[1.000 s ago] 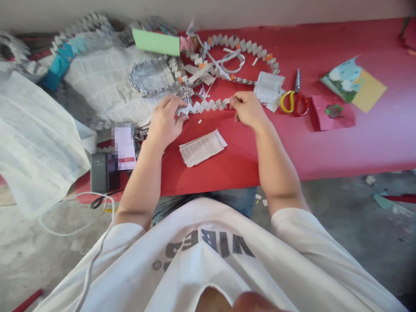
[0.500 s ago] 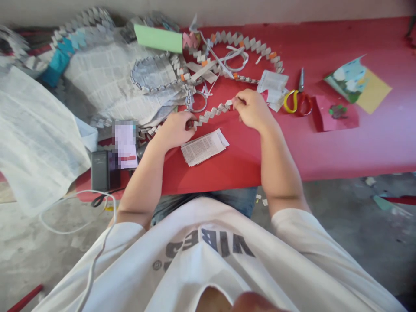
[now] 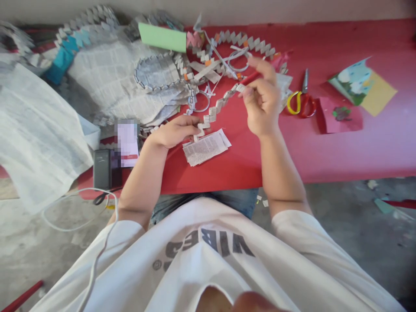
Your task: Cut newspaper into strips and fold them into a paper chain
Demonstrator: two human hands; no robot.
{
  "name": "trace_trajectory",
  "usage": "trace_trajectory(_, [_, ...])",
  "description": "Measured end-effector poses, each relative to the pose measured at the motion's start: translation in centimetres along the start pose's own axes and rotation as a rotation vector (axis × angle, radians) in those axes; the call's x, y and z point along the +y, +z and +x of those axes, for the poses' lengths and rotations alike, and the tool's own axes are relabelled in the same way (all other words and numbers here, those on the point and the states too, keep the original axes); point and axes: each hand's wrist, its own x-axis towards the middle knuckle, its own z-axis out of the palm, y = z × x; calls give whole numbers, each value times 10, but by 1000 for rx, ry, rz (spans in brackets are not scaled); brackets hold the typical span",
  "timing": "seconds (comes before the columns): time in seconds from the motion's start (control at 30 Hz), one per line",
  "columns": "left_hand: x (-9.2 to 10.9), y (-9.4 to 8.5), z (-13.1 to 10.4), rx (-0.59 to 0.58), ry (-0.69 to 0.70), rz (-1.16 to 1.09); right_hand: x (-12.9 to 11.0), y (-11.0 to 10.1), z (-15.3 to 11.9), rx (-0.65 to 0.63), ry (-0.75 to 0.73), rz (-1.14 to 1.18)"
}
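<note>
A zigzag chain of folded paper (image 3: 212,113) stretches slantwise between my two hands. Its lower left end is pinched in the fingers of my left hand (image 3: 178,131). My right hand (image 3: 264,97) grips the upper right end between thumb and a finger, with another finger raised. A red strip (image 3: 251,78) shows at my right hand; whether the hand holds it I cannot tell. Just below the chain, a stack of printed paper strips (image 3: 207,148) lies on the red table (image 3: 227,171).
Newspaper sheets (image 3: 107,73), a phone (image 3: 128,145) and a black box-shaped device (image 3: 105,169) lie to the left. Behind are longer paper chains (image 3: 240,39) and a green paper (image 3: 162,37). Scissors (image 3: 304,97) and pink paper (image 3: 352,121) lie to the right.
My right hand has moved up and to the right, lifting its end of the chain. My left hand has shifted slightly right and down. The red strip now shows beside my right hand.
</note>
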Motion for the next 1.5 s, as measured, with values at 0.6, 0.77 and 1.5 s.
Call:
trace_trajectory(0.6, [-13, 0, 17, 377, 238, -61, -20, 46, -23, -161, -8, 303])
trace_trajectory(0.77, [-14, 4, 18, 350, 180, -69, -22, 54, -29, -278, 97, 351])
trace_trajectory(1.5, [-4, 24, 1, 381, 377, 138, -16, 43, -25, -406, 51, 527])
